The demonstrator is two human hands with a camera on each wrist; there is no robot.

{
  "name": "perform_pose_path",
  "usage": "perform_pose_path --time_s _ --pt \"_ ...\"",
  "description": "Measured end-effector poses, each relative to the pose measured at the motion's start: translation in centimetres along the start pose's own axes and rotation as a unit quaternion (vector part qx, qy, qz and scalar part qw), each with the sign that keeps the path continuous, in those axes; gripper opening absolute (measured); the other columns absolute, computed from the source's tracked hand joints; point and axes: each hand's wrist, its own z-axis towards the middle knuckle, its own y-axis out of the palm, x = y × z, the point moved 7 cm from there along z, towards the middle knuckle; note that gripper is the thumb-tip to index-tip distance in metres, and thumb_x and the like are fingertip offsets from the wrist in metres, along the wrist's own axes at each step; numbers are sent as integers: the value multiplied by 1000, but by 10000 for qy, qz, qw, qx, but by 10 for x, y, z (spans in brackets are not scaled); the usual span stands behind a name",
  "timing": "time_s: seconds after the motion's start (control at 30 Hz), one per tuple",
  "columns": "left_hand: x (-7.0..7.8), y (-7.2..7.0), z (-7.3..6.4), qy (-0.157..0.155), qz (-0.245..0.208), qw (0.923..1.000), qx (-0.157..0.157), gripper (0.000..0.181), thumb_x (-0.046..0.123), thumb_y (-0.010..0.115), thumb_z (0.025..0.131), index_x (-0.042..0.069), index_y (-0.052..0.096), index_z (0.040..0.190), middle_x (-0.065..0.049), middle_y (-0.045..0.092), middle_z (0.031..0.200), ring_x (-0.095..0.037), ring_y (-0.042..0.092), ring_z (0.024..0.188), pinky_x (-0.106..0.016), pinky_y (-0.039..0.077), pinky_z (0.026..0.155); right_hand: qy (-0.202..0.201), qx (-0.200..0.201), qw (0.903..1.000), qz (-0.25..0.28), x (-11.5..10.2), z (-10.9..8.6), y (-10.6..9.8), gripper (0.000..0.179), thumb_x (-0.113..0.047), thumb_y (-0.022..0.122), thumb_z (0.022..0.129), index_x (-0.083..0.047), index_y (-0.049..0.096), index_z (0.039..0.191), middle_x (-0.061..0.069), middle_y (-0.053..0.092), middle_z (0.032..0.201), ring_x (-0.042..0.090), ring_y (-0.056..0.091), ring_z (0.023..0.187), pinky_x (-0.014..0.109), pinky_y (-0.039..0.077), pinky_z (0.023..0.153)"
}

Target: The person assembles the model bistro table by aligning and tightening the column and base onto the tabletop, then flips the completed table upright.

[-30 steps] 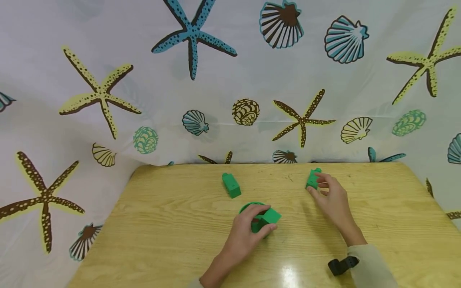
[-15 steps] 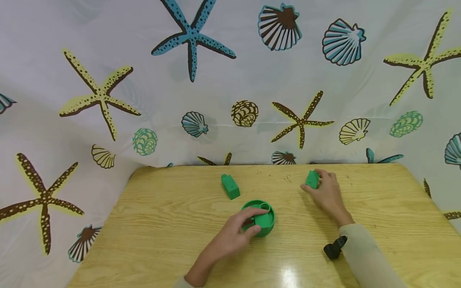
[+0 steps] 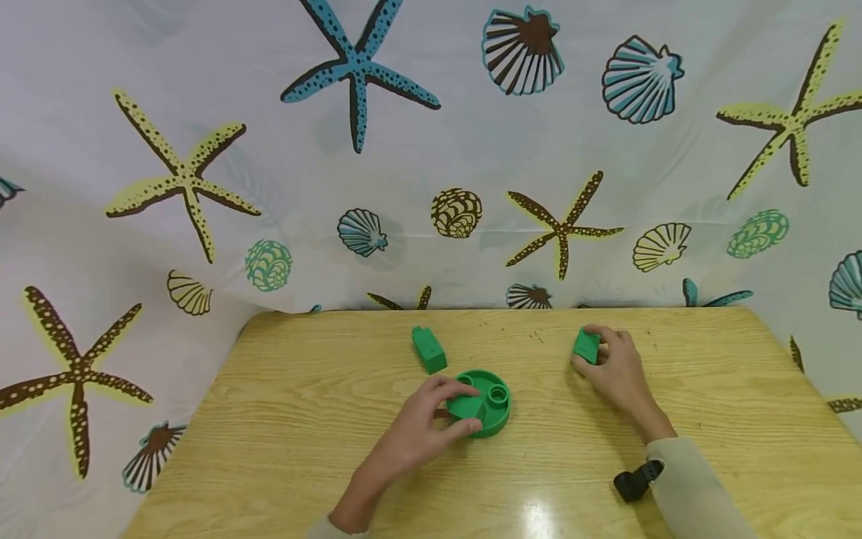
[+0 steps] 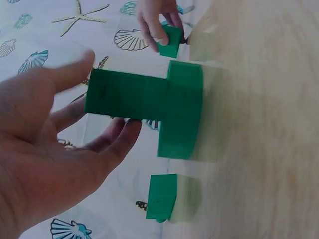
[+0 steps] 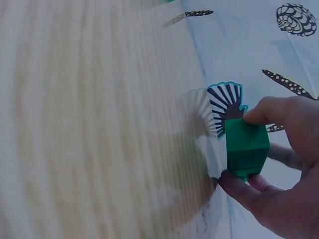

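Observation:
My left hand [image 3: 419, 428] grips an upright green block [image 3: 466, 407] between thumb and fingers at the left side of a round green base [image 3: 489, 424]. In the left wrist view this block meets the base; whether it is seated in a socket is hidden. Two round sockets show on the base beside it. Toward the back right, my right hand [image 3: 618, 374] pinches another green block [image 3: 587, 345] between thumb and fingertips, as the right wrist view also shows. A third green block [image 3: 429, 349] lies on its side behind the base, a round knob at its far end.
The wooden table [image 3: 303, 419] ends at a hanging cloth [image 3: 303, 165] printed with starfish and shells. A black device [image 3: 631, 485] is strapped at the right wrist, near the sleeve.
My left hand has carried its block from the right side of the base leftward across it. My right hand has closed in on the far right block and now pinches it.

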Motion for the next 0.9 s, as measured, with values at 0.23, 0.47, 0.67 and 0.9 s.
perform_pose_path --time_s 0.23,0.47,0.67,0.9 --pt "-3 -3 1 34 39 9993 368 29 17 76 95 11 71 123 -5 58 118 -23 59 111 -42 58 93 -151 -169 9991 366 -6 -16 -3 42 -20 68 99 -9 61 140 28 40 131 49 65 108 51 56 85" --pt "-6 -4 2 42 -60 9993 359 35 7 70 95 11 70 129 -3 60 125 -21 60 117 -43 56 97 -104 -304 9955 888 -5 -29 -3 38 -17 58 102 -11 60 139 27 36 138 53 54 118 53 54 87" --pt "-6 -6 1 112 -35 9985 534 39 3 66 94 10 68 132 -3 62 128 -21 59 122 -46 54 100 -313 -188 9929 1134 -7 -37 -4 39 -17 63 102 -12 57 141 21 47 142 41 53 122 52 51 92" --pt "-9 -10 1 154 -115 9967 794 37 5 69 96 7 67 133 -3 64 129 -18 60 122 -45 53 101 -628 148 9908 1192 -19 -43 -8 37 -8 66 100 -9 62 137 21 60 135 32 66 104 25 57 75"
